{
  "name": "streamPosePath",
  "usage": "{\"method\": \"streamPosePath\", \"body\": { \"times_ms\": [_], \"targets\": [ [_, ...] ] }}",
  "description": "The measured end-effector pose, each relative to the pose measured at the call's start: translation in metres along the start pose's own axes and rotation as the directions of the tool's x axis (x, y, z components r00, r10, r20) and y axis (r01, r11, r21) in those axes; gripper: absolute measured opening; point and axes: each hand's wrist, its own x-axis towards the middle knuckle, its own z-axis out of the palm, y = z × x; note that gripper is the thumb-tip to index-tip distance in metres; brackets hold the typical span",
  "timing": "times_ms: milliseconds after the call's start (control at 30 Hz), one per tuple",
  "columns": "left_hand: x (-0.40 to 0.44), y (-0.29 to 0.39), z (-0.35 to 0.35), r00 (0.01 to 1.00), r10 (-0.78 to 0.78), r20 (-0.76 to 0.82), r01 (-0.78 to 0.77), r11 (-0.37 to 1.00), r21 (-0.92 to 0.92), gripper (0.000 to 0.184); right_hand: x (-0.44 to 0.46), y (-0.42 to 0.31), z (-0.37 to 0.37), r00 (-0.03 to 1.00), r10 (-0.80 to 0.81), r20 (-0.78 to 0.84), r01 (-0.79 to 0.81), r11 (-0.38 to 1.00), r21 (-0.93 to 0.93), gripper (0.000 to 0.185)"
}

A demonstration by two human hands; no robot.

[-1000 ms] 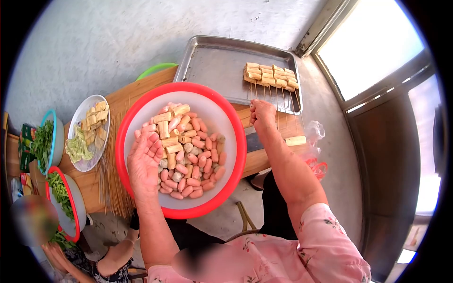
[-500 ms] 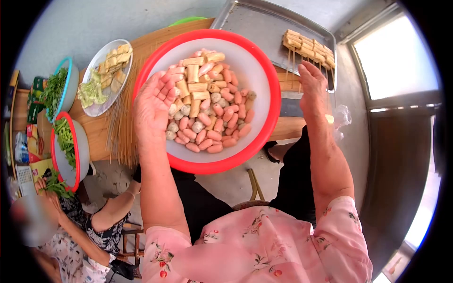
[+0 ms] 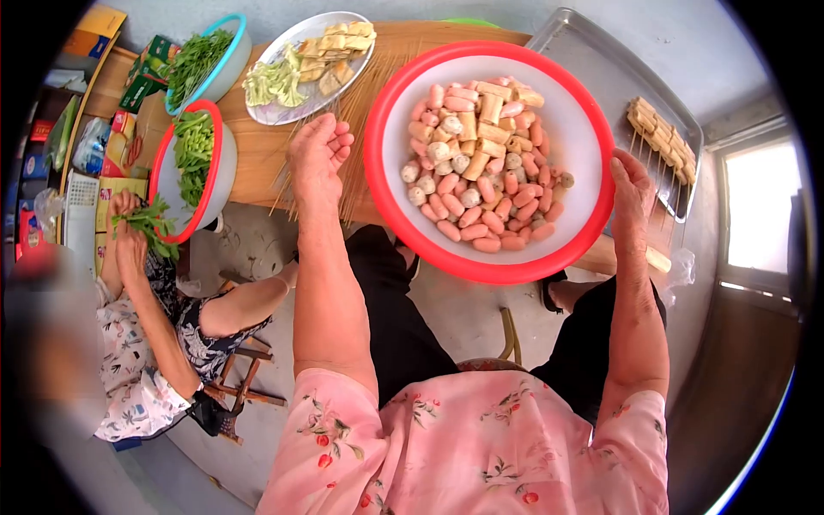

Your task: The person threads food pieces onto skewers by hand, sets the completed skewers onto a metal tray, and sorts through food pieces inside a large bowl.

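Observation:
A red-rimmed white basin (image 3: 378,177) holds pink mini sausages (image 3: 487,246), pale speckled balls (image 3: 438,152) and short tan rolls (image 3: 491,109). Left of the basin, my left hand (image 3: 319,154) is above thin bamboo skewers (image 3: 350,184) on the table, its fingers curled in; whatever they hold, if anything, is hidden. My right hand (image 3: 633,190) is at the basin's right rim, thumb and fingers drawn together. Anything between those fingertips is too small to make out, and I cannot tell whether they touch the rim.
A metal tray (image 3: 592,60) bears finished skewers (image 3: 661,137) at the right. An oval plate (image 3: 264,112) with sliced food and greens, a blue-rimmed bowl (image 3: 237,64) and a red-rimmed bowl (image 3: 225,163) of leaves stand left. A seated co-worker's hands (image 3: 129,236) hold leafy greens (image 3: 153,225).
The view has swung left, so the basin appears farther right. My left hand has left the basin's edge for the skewers. My right hand is now closer to the basin's rim.

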Motion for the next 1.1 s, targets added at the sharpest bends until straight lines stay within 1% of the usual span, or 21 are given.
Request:
{"method": "streamPosePath", "body": {
  "times_ms": [33, 67, 100, 133, 167, 200, 233, 267, 300, 333, 367, 400, 467, 600, 667, 700, 800, 867, 900, 1033, 1100],
  "targets": [
    [0.001, 0.002, -0.013, 0.999, 0.014, -0.045, -0.008, 0.991, 0.132, 0.019, 0.0, 0.004, 0.0, 0.996, -0.089, -0.028, 0.082, 0.975, -0.205, 0.029],
    [0.003, 0.001, -0.024, 0.996, 0.032, -0.089, -0.007, 0.965, 0.261, 0.019, -0.003, 0.005, 0.004, 0.982, -0.184, -0.038, 0.154, 0.903, -0.402, 0.029],
    [0.006, -0.003, -0.035, 0.99, 0.091, -0.104, -0.056, 0.953, 0.299, 0.014, -0.011, -0.001, 0.012, 0.968, -0.246, -0.051, 0.194, 0.859, -0.473, 0.029],
    [0.008, -0.008, -0.046, 0.989, 0.096, -0.113, -0.059, 0.953, 0.296, 0.014, -0.011, 0.002, 0.014, 0.967, -0.251, -0.042, 0.202, 0.859, -0.47, 0.029],
    [0.011, -0.014, -0.057, 0.995, 0.087, -0.057, -0.049, 0.875, 0.482, 0.012, -0.008, 0.01, 0.013, 0.97, -0.244, -0.022, 0.203, 0.848, -0.489, 0.028],
    [0.015, -0.021, -0.069, 0.998, 0.067, -0.005, -0.048, 0.76, 0.649, 0.011, -0.005, 0.013, 0.013, 0.971, -0.238, -0.002, 0.203, 0.837, -0.508, 0.027],
    [0.025, -0.032, -0.082, 0.999, 0.039, 0.032, -0.048, 0.577, 0.815, 0.013, -0.003, 0.013, 0.014, 0.97, -0.242, 0.004, 0.211, 0.837, -0.505, 0.027],
    [0.024, -0.034, -0.086, 0.999, 0.041, 0.027, -0.046, 0.579, 0.814, 0.013, -0.003, 0.012, 0.015, 0.975, -0.223, 0.012, 0.2, 0.85, -0.487, 0.027],
    [0.022, -0.038, -0.089, 0.997, 0.041, 0.072, -0.082, 0.354, 0.932, 0.014, -0.003, 0.01, 0.015, 0.979, -0.203, 0.02, 0.188, 0.863, -0.47, 0.028],
    [0.021, -0.042, -0.091, 0.993, 0.027, 0.116, -0.118, 0.106, 0.987, 0.016, -0.003, 0.009, 0.015, 0.983, -0.181, 0.027, 0.174, 0.874, -0.453, 0.028],
    [0.018, -0.04, -0.091, 0.986, -0.037, 0.164, -0.164, -0.003, 0.986, 0.018, -0.002, 0.007, 0.016, 0.984, -0.179, 0.027, 0.171, 0.87, -0.463, 0.028],
    [0.015, -0.04, -0.089, 0.986, -0.039, 0.161, -0.161, -0.003, 0.987, 0.018, -0.003, 0.005, 0.016, 0.984, -0.177, 0.029, 0.17, 0.869, -0.464, 0.028],
    [0.007, -0.041, -0.081, 0.964, -0.253, -0.079, -0.016, -0.354, 0.935, 0.02, -0.006, 0.0, 0.017, 0.99, -0.138, 0.036, 0.139, 0.885, -0.445, 0.028],
    [0.0, -0.039, -0.087, 0.937, -0.34, -0.081, -0.035, -0.32, 0.947, 0.024, -0.006, 0.002, 0.016, 0.987, -0.152, 0.045, 0.157, 0.893, -0.423, 0.028],
    [-0.004, -0.038, -0.085, 0.841, -0.51, -0.179, 0.094, -0.189, 0.978, 0.025, -0.005, 0.003, 0.016, 0.992, -0.114, 0.043, 0.122, 0.927, -0.355, 0.028],
    [-0.007, -0.039, -0.083, 0.841, -0.511, -0.179, 0.092, -0.191, 0.977, 0.025, -0.004, 0.006, 0.015, 0.993, -0.113, 0.041, 0.12, 0.927, -0.355, 0.028],
    [-0.013, -0.043, -0.071, 0.868, -0.451, -0.21, 0.128, -0.205, 0.97, 0.023, -0.002, 0.011, 0.014, 0.997, -0.069, 0.039, 0.077, 0.97, -0.23, 0.027],
    [-0.019, -0.049, -0.066, 0.916, -0.373, -0.146, 0.023, -0.316, 0.948, 0.02, -0.005, 0.005, 0.016, 0.998, -0.064, 0.027, 0.069, 0.957, -0.28, 0.026],
    [-0.024, -0.051, -0.065, 0.961, -0.271, -0.059, -0.044, -0.356, 0.933, 0.019, -0.006, 0.003, 0.016, 0.997, -0.068, 0.022, 0.071, 0.958, -0.278, 0.026],
    [-0.026, -0.043, -0.054, 0.974, -0.222, -0.05, -0.041, -0.387, 0.921, 0.023, -0.007, 0.005, 0.016, 0.995, -0.094, 0.017, 0.095, 0.948, -0.304, 0.026],
    [-0.023, -0.042, -0.057, 0.957, -0.279, -0.074, -0.029, -0.347, 0.938, 0.024, -0.005, 0.006, 0.016, 0.995, -0.095, 0.008, 0.093, 0.946, -0.311, 0.026]
  ]
}}
